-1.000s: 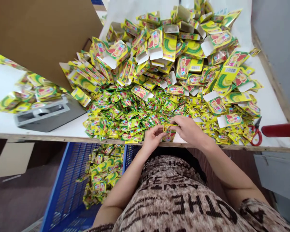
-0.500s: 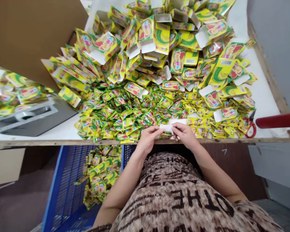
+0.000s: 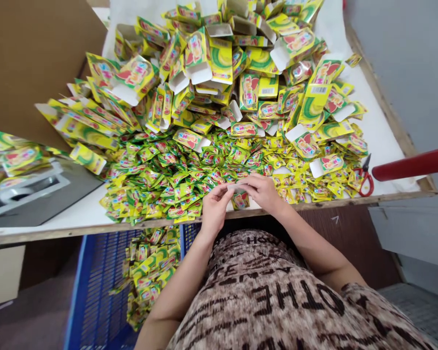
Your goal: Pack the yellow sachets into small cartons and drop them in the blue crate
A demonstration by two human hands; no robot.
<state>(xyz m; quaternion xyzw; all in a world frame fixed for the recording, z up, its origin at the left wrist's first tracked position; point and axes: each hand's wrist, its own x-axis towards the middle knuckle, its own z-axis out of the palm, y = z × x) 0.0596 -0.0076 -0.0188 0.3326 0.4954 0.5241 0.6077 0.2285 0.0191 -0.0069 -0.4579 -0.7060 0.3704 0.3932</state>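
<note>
Both hands [image 3: 241, 194] now pinch a glossy sachet [image 3: 240, 199].

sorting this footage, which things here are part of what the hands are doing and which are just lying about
In use:
left hand
right hand
small carton held between them
sachet heap
empty cartons

Lying about:
red scissors
grey tape dispenser
blue crate
cardboard sheet

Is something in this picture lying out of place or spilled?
Yes. Some sachets lie below the table edge, in the blue crate, apart from the table's sachet pile. Red scissors lie open.
</note>
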